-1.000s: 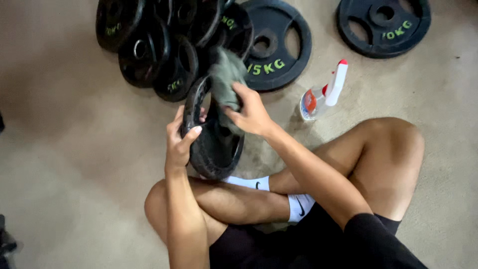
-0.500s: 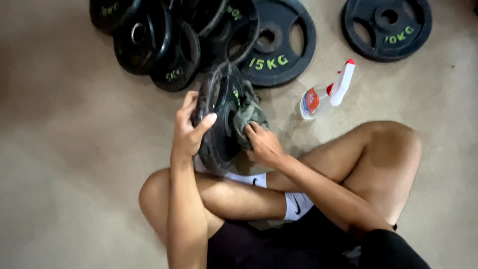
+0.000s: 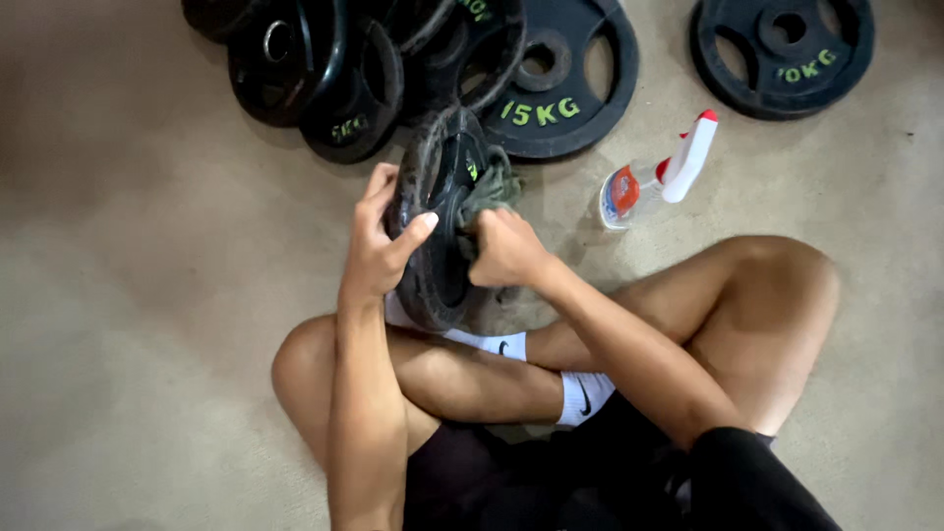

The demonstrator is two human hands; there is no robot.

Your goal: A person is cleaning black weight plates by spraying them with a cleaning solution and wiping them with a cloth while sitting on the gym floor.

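black rubber, dusty at the rim: the plate (image 3: 440, 221) stood on edge over the person's crossed shins, just in front of them on the floor (image 3: 128, 295). the left hand (image 3: 379, 246) was wrapped around its near rim, thumb across the face. the right hand (image 3: 504, 251) was closed on a grey-green rag (image 3: 489, 187), pressing it to the plate's other face. more plates (image 3: 551, 88) lay piled beyond, and a spray bottle (image 3: 654, 177) lay on its side to the right.
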